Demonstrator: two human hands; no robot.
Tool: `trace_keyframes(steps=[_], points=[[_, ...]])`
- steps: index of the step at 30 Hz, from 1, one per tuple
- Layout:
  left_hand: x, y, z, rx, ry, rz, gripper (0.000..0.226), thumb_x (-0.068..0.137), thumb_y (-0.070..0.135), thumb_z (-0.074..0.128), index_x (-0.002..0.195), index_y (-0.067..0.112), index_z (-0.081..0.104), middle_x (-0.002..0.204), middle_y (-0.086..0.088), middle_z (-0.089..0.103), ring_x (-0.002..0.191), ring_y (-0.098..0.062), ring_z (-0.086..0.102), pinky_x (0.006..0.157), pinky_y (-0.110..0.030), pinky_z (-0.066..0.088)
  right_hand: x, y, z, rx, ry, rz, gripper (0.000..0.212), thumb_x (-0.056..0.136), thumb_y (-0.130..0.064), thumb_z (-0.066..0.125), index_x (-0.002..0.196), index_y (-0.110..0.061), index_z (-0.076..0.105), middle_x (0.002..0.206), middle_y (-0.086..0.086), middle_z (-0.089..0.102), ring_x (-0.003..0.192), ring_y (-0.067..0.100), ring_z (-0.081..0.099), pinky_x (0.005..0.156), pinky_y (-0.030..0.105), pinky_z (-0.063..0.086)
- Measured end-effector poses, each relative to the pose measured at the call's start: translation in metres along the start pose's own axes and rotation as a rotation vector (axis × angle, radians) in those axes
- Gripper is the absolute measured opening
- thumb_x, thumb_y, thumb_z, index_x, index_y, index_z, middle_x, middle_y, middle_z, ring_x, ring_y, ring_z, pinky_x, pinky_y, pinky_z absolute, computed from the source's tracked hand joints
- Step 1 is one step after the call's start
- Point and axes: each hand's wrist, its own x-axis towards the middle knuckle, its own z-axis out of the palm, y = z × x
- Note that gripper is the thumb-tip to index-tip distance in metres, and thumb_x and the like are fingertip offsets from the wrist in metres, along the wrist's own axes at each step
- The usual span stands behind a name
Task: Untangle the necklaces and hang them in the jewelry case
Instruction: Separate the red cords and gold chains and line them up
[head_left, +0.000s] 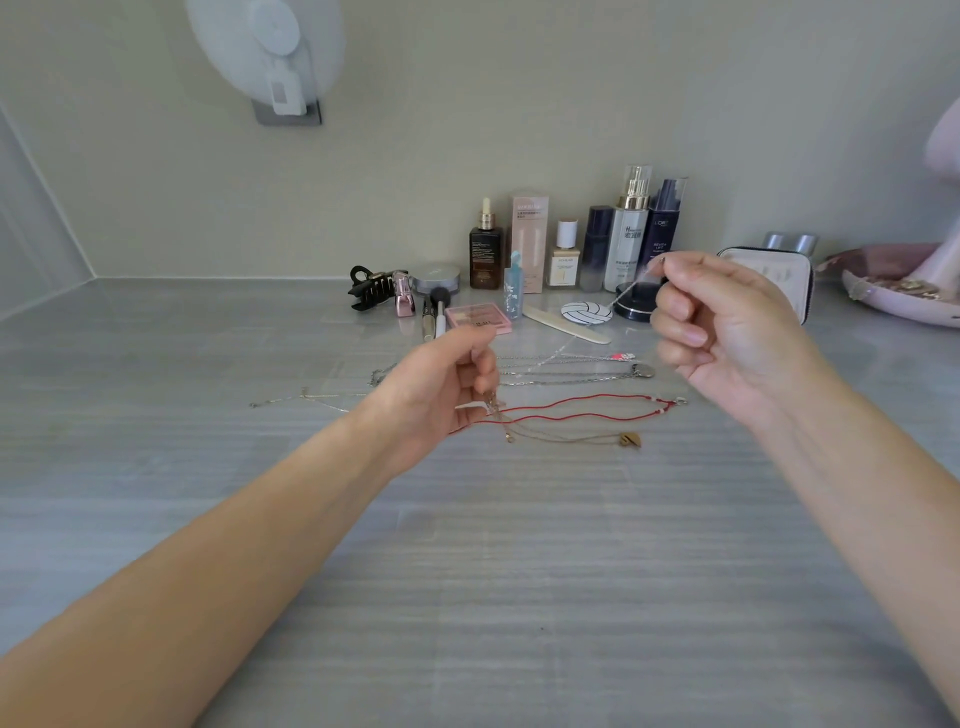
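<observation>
Silver chain (618, 299) slants between hands: right hand (727, 332) pinches upper end, left hand (441, 395) pinches lower.

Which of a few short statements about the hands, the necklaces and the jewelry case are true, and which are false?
1. The right hand pinches a thin silver chain, lifted above the table. True.
2. The gold necklace with a heart pendant lies nearer the person than the red cord necklace. True.
3. The jewelry case stands beyond the right hand. True.
4. The red cord necklace hangs in the jewelry case. False: it lies on the table.
5. The left hand lies flat and open. False: its curled fingers seem to pinch the same silver chain.
</observation>
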Motion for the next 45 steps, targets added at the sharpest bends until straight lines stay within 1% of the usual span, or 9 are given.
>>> trace_keyframes(steps=[10,15,21,29,35,39,41,43,45], points=[[-0.006,-0.004,0.009,0.027,-0.091,0.125,0.017,0.07,0.035,0.06,0.063,0.022,0.068,0.049,0.009,0.04,0.058,-0.01,0.039,0.063,-0.023,0.034,-0.013,0.017,0.013,-0.551,-0.211,0.116,0.011,0.082,-0.022,0.063,0.083,-0.013,0.067,0.036,-0.013,0.026,0.034,0.005,0.019,0.038,0.015,0.014],[-0.006,-0.007,0.013,0.11,-0.117,0.138,0.015,0.074,0.033,0.061,0.068,0.019,0.06,0.051,0.01,0.047,0.056,-0.008,0.046,0.059,-0.018,0.041,-0.022,0.032,0.032,-0.743,-0.306,0.032,0.007,0.076,-0.025,0.07,0.071,-0.019,0.069,0.055,-0.011,0.066,0.053,-0.006,0.056,0.056,0.007,0.041],[-0.004,-0.011,0.007,0.211,-0.14,0.092,0.006,0.079,0.024,0.063,0.075,0.019,0.062,0.06,0.009,0.063,0.063,-0.009,0.054,0.066,-0.024,0.038,-0.023,0.019,0.027,-0.538,-0.224,0.029,0.022,0.09,-0.024,0.052,0.073,-0.013,0.06,0.033,-0.012,0.026,0.033,0.004,0.019,0.037,0.015,0.015],[-0.005,-0.01,0.007,0.16,-0.109,0.038,0.012,0.082,0.016,0.061,0.084,0.021,0.072,0.082,0.007,0.073,0.071,-0.007,0.063,0.073,-0.027,0.041,-0.016,0.018,0.022,-0.516,-0.133,0.063,0.028,0.088,-0.018,0.053,0.06,-0.015,0.055,0.036,-0.011,0.021,0.034,0.008,0.014,0.041,0.016,0.01],[-0.005,-0.01,0.01,0.21,-0.047,0.075,0.017,0.086,0.013,0.058,0.083,0.024,0.071,0.064,0.013,0.066,0.072,-0.008,0.059,0.073,-0.026,0.041,-0.016,0.029,0.021,-0.862,-0.265,0.077,0.02,0.086,-0.022,0.059,0.071,-0.017,0.071,0.032,-0.012,0.032,0.032,0.004,0.032,0.034,0.009,0.022],[-0.004,-0.011,0.01,0.518,0.076,0.153,0.011,0.083,0.01,0.064,0.083,0.019,0.07,0.068,0.007,0.065,0.055,0.005,0.058,0.051,-0.011,0.04,-0.015,0.034,0.019,-0.977,-0.288,0.068,0.014,0.078,-0.031,0.064,0.071,-0.023,0.075,0.072,0.019,0.067,0.059,0.016,0.046,0.055,0.019,0.032],[-0.003,-0.013,0.01,0.622,0.114,0.198,0.006,0.081,0.011,0.066,0.085,0.01,0.071,0.067,0.007,0.063,0.052,0.006,0.055,0.046,-0.007,0.039,-0.015,0.034,0.019,-0.98,-0.271,0.058,0.014,0.078,-0.029,0.065,0.068,-0.024,0.075,0.066,0.009,0.07,0.056,0.017,0.051,0.058,0.018,0.034],[-0.002,-0.015,0.009,0.717,0.133,0.217,0.008,0.081,0.013,0.066,0.085,0.009,0.071,0.067,0.01,0.062,0.055,0.004,0.054,0.049,-0.005,0.041,-0.015,0.031,0.02,-0.903,-0.237,0.073,0.018,0.081,-0.022,0.062,0.066,-0.021,0.073,0.036,-0.009,0.042,0.039,0.009,0.034,0.043,0.014,0.027],[-0.001,-0.015,0.009,0.721,0.155,0.208,0.007,0.081,0.016,0.066,0.083,0.012,0.071,0.066,0.012,0.061,0.055,0.004,0.053,0.045,-0.004,0.037,-0.013,0.028,0.019,-0.869,-0.21,0.099,0.019,0.08,-0.021,0.061,0.064,-0.02,0.071,0.037,-0.011,0.025,0.037,0.008,0.022,0.038,0.017,0.019]])
